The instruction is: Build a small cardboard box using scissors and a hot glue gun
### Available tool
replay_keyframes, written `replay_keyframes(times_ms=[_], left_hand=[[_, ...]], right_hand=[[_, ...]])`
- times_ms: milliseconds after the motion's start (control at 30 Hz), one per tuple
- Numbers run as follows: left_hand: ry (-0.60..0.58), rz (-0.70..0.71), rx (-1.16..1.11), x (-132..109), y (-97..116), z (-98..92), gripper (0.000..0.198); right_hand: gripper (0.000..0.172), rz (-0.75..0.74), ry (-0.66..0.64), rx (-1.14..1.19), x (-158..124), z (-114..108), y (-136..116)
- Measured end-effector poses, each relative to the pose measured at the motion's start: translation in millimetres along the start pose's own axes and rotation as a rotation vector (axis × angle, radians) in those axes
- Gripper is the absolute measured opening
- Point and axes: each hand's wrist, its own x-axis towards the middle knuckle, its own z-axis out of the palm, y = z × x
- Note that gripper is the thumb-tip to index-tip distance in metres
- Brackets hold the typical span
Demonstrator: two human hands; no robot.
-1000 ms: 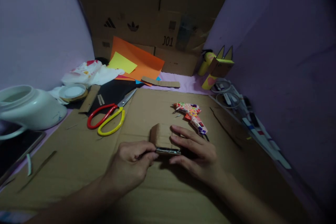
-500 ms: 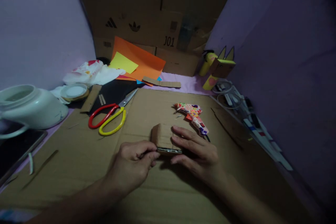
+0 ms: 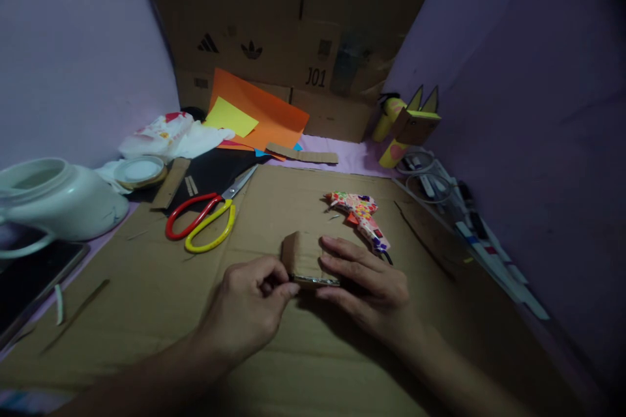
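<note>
A small folded cardboard piece (image 3: 299, 254) stands on the big cardboard sheet (image 3: 147, 300) at the centre. My left hand (image 3: 247, 309) is closed in a pinch at its near left corner, on the shiny strip along its near edge (image 3: 317, 282). My right hand (image 3: 366, 287) rests on the piece from the right, fingers curved over its top and near edge. A glue gun with a colourful pattern (image 3: 359, 212) lies just behind my right hand.
Red and yellow scissors (image 3: 205, 218) lie to the left, beside black paper. Orange and yellow paper sheets (image 3: 254, 111) lean on cardboard boxes (image 3: 293, 26) at the back. A white jug (image 3: 53, 199) sits far left; a small cardboard figure (image 3: 413, 120) and pens are at the right.
My left hand has curled a little tighter at the piece's corner. The view has shifted slightly; nothing else moved.
</note>
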Motion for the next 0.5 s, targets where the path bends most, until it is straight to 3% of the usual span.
replay_keyframes(times_ms=[67,133,233,333,500], left_hand=[[0.079,0.071,0.04,3,0,-4.2,0.018],[0.1,0.145,0.03,9,2,-9.1,0.05],[-0.051,0.153,-0.051,18,7,-14.3,0.081],[-0.184,0.076,-0.163,24,13,-14.8,0.079],[-0.192,0.037,-0.254,25,13,-11.2,0.072]], right_hand=[[0.04,0.002,-0.003,-0.001,0,0,-1],[0.04,0.002,-0.005,-0.002,0,0,-1],[0.041,-0.005,0.009,0.007,0,0,0],[0.041,0.009,-0.003,0.004,-1,0,0],[0.038,0.074,-0.001,-0.064,-3,0,1]])
